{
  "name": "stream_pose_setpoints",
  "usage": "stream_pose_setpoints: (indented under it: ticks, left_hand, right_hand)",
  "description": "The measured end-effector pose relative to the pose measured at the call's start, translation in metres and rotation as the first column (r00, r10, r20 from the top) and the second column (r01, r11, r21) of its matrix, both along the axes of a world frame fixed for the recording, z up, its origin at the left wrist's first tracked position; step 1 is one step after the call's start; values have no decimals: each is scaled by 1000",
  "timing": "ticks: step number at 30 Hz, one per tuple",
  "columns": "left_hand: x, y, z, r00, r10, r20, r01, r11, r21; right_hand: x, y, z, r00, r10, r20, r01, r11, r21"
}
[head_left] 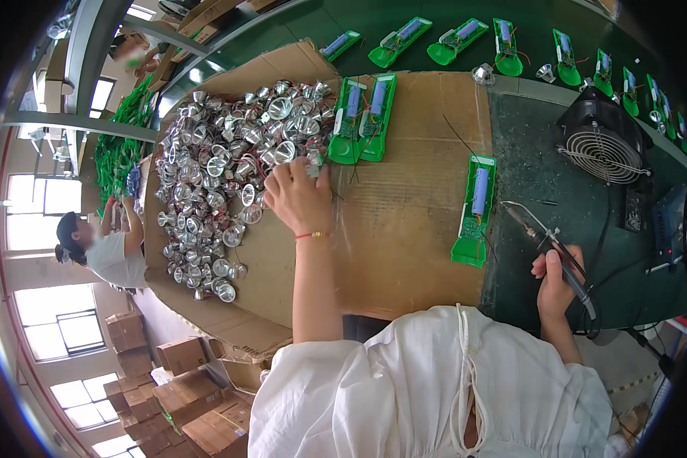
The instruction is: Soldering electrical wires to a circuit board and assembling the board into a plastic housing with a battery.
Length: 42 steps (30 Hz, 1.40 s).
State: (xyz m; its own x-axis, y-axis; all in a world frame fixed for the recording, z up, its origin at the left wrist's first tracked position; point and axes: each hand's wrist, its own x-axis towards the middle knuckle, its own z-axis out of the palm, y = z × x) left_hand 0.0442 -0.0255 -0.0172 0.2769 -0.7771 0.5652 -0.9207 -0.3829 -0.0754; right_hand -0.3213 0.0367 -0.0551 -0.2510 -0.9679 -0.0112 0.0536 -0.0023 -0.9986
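My left hand (296, 200) is at the right edge of a heap of silver reflector cups (206, 183). Its fingers are bent over the cups, and whatever lies between the fingertips is hard to make out. Close by on its right lie two green plastic housings (362, 122) side by side, each with a blue cylindrical battery. My right hand (557, 278) grips the dark handle of a soldering iron (569, 275), its tip pointing up and left. Just left of that tip, a single green housing (475, 221) rests on the cardboard with battery, small circuit board and thin wires showing.
A cardboard sheet (412, 252) covers the bench, with a cardboard box wall (252, 69) around the cups. More green housings (507, 49) line the far edge. A black fan (603, 137) and blue box (668, 225) stand right. A co-worker (103, 248) is at left.
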Motion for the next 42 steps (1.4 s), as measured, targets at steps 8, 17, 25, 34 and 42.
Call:
stream_pose_setpoints:
  ticks: [8,17,25,34,42]
  left_hand:
    - [-57,73,-24,706,-636,-313,607,770,-195]
    - [-86,62,-8,762,-470,-446,557,826,81]
    - [-106,60,-4,410,-157,-899,614,776,145]
    - [-146,55,-14,346,-219,-912,618,784,46]
    - [-149,51,-23,320,-247,-915,590,807,-12]
  right_hand:
    - [-4,10,0,998,48,-27,-49,999,-6]
    - [1,11,7,999,46,2,-46,999,-22]
    - [-6,23,21,993,110,33,-110,994,-20]
    - [0,25,23,950,290,-114,-284,957,62]
    - [6,23,19,936,329,-128,-325,944,51]
